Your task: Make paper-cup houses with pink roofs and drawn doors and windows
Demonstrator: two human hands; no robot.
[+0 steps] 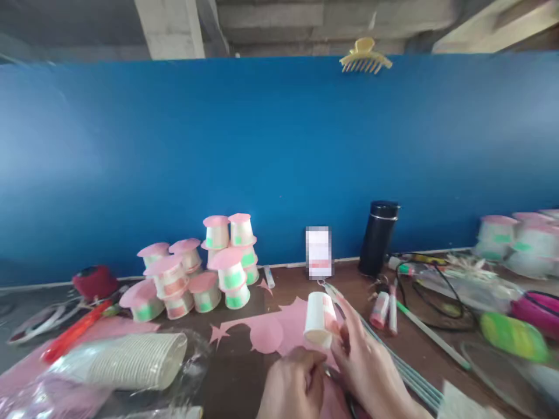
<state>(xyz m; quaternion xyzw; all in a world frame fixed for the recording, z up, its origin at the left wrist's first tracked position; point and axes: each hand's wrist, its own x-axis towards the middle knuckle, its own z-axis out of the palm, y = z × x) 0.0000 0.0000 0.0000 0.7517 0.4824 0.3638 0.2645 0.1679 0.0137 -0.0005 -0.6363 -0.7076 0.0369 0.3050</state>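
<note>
A white paper cup [316,314] with a reddish print is tilted on its side above the table, its rim toward me. My right hand [369,358] holds it by the right side, thumb and fingers against the wall. Just below the rim is my left hand [292,384], its fingers curled in; what they hold, if anything, is hidden. Beneath the hands lies cut pink paper [290,317], with a pink paper disc [267,336] to the left of the cup. Part of a dark-handled tool, perhaps scissors, shows between my hands.
Several cups topped with pink discs [229,270] stand stacked at the left, more [498,235] at far right. Nested cups [135,361] lie in plastic at front left. A black flask [379,238], markers [379,308], green sticks [432,334] and a cable are at right.
</note>
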